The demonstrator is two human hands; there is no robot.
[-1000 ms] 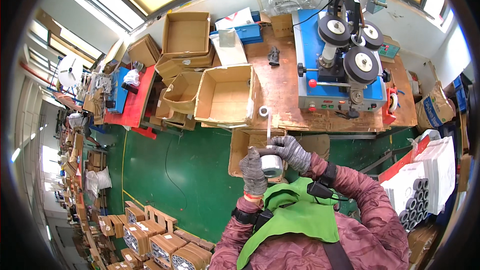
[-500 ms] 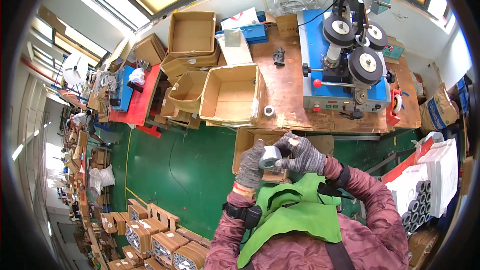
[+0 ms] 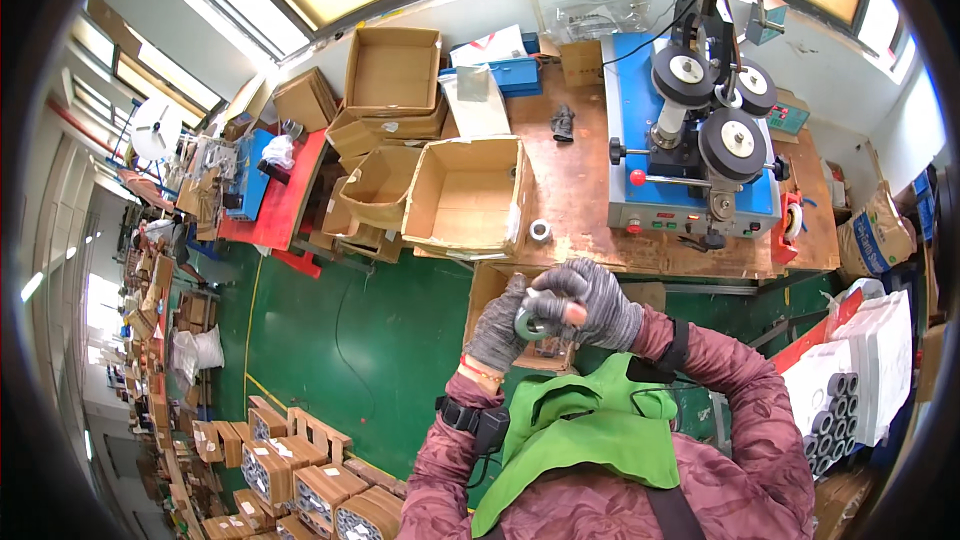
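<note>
Both hands wear grey knitted gloves and meet in front of my chest. My left hand (image 3: 496,328) is closed around the side of a small grey ring-shaped roll (image 3: 525,324) with a hole in its middle. Over the roll's top and right side bends my right hand (image 3: 598,306), its thumb and fingers pressed to it; a bare fingertip pokes out of this glove. The fingers hide much of the roll. Below the hands is an open cardboard box (image 3: 484,292), partly covered by them, with clear wrapped things inside.
A similar white roll (image 3: 540,230) lies on the wooden table (image 3: 570,180) beside a large open carton (image 3: 465,195). The blue machine (image 3: 630,90) with black wheels occupies the table's right part. Stacked grey rolls (image 3: 835,420) stand at my right; packed boxes (image 3: 270,470) sit on the floor at left.
My right hand has turned and closed further over the roll, covering its white side. The roll has tilted so its ring face shows more. The whole view has shifted slightly.
</note>
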